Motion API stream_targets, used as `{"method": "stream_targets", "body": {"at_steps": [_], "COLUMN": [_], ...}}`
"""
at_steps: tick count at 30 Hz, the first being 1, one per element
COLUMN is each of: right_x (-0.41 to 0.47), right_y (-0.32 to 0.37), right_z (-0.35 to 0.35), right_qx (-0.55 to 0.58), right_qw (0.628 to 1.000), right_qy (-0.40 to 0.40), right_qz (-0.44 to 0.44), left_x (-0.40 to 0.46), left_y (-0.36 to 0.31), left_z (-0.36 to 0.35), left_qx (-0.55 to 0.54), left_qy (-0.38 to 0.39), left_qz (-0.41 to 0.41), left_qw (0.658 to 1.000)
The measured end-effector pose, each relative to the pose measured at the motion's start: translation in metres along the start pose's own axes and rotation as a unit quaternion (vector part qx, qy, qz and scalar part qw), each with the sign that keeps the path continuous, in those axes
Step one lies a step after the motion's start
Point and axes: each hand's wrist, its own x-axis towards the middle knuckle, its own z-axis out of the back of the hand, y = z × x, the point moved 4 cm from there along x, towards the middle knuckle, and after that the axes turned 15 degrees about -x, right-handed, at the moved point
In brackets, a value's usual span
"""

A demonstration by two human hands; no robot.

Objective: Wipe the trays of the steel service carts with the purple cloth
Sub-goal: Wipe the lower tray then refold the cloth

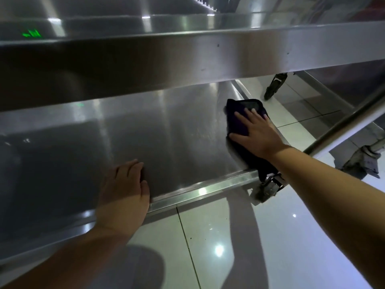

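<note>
The right hand (257, 133) lies flat on the purple cloth (241, 122), fingers straight and spread, pressing it against the lower tray (177, 132) of a steel service cart close to the tray's right end. The cloth is folded, dark, and its near end droops over the tray's front lip (204, 189) beside the right forearm. The left hand (125, 188) rests palm down on the same front lip further left, fingers relaxed and reaching onto the tray surface, holding nothing. Above both hands the upper tray (187, 53) crosses the view as a broad steel band. Under the right corner of the cart a caster (268, 186) stands on the glossy white tiled floor (270, 236), and a second cart's wheel (275, 85) shows further back.
</note>
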Motion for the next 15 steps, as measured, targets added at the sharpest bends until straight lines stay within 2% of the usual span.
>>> {"method": "stream_targets", "body": {"at_steps": [3,5,12,15], "right_x": [0.006,0.014,0.032,0.032], "right_y": [0.014,0.039,0.174,0.215], "right_z": [0.000,0.001,0.013,0.014], "right_qx": [-0.003,0.003,-0.034,-0.024], "right_qw": [1.000,1.000,0.978,0.958], "right_qy": [0.010,0.009,0.013,0.024], "right_qz": [-0.019,0.000,0.206,0.283], "left_x": [-0.001,-0.001,-0.001,-0.002], "left_y": [0.000,0.002,0.006,0.008], "left_z": [0.000,0.002,0.005,0.003], "left_qx": [-0.009,-0.011,-0.037,-0.017], "left_qy": [-0.010,-0.024,-0.032,0.001], "left_qz": [0.005,0.000,-0.018,-0.021], "left_qw": [1.000,1.000,0.999,1.000]}}
